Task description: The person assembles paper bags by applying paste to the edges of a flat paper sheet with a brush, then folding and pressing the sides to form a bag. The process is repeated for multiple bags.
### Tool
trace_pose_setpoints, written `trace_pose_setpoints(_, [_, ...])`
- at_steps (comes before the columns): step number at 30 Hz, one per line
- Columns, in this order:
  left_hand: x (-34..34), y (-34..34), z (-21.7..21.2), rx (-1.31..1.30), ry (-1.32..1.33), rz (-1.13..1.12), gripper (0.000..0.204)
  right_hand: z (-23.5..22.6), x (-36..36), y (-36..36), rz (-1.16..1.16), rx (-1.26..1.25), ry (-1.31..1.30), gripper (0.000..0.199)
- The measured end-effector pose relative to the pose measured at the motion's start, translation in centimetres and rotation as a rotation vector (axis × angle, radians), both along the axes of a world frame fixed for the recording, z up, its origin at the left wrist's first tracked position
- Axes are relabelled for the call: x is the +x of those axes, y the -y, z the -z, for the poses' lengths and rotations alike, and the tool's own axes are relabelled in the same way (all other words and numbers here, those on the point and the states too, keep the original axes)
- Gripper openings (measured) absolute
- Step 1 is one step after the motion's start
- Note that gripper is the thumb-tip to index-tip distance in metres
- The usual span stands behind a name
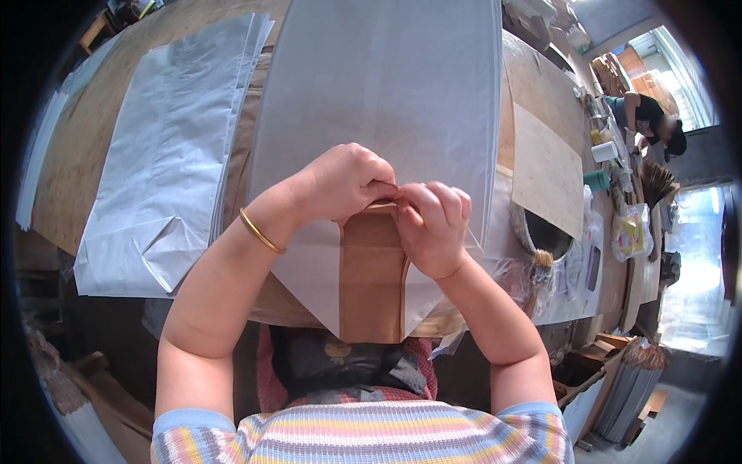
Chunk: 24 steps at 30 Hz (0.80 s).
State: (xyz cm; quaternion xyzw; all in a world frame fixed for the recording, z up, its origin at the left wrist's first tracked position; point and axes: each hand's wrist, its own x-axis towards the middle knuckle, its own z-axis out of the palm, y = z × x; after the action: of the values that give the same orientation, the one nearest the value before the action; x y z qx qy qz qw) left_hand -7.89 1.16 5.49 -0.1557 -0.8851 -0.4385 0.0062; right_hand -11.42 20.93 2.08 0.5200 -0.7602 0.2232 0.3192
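Note:
A large white paper sack (371,85) lies flat on the table in front of me, its near end folded into slanted corners. A brown paper flap (371,278) runs down the middle of that end and hangs toward the table's front edge. Both my hands meet at the flap's far edge. My left hand (344,179), with a gold bangle on its wrist, is closed in a pinch there. Close against it, my right hand (434,224) also pinches the brown paper with bent fingers. The exact spot between the fingertips is partly hidden.
White folded sacks (166,139) lie stacked on the left of the wooden table (85,162). To the right are a thin board (547,170), a dark basin (541,232) and a brush (543,263). Another person (645,116) bends over things at the far right.

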Motion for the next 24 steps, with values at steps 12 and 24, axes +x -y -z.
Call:
trace_pose_setpoints(12, [0.3,0.2,0.3,-0.109,-0.120,-0.027,0.015,-1.5,0.4,-0.1,-0.100,0.132,0.038,0.011])
trace_pose_setpoints(24, [-0.6,1.5,1.1,-0.274,0.074,-0.305,0.017,-3.6,3.4,-0.5,-0.248,0.601,0.043,0.007])
